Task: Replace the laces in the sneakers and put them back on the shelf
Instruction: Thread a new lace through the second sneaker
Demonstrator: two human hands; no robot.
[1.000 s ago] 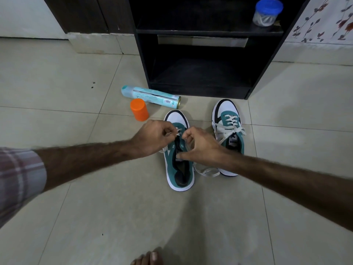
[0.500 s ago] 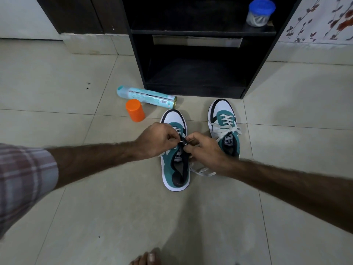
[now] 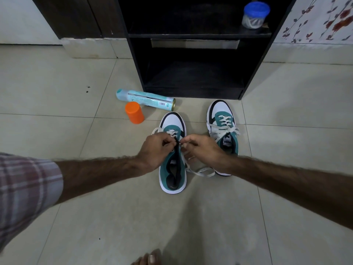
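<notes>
Two green, white and black sneakers stand on the tiled floor in front of a dark shelf unit (image 3: 193, 36). The left sneaker (image 3: 172, 175) is partly laced with a white lace (image 3: 200, 171) that trails loose on the floor to its right. My left hand (image 3: 156, 150) and my right hand (image 3: 202, 150) meet over its eyelets, each pinching the lace by the fingertips. The tongue stands up between them. The right sneaker (image 3: 222, 121) is fully laced with a white lace, its ends lying loose.
A teal spray can (image 3: 145, 100) lies on its side on the floor left of the shelf, with an orange cap (image 3: 134, 112) beside it. A jar with a blue lid (image 3: 255, 15) stands on the upper shelf. My toes (image 3: 149, 260) show at the bottom edge.
My hands have drawn closer together over the left sneaker's eyelets, and the tongue now stands upright between them. The view has shifted slightly.
</notes>
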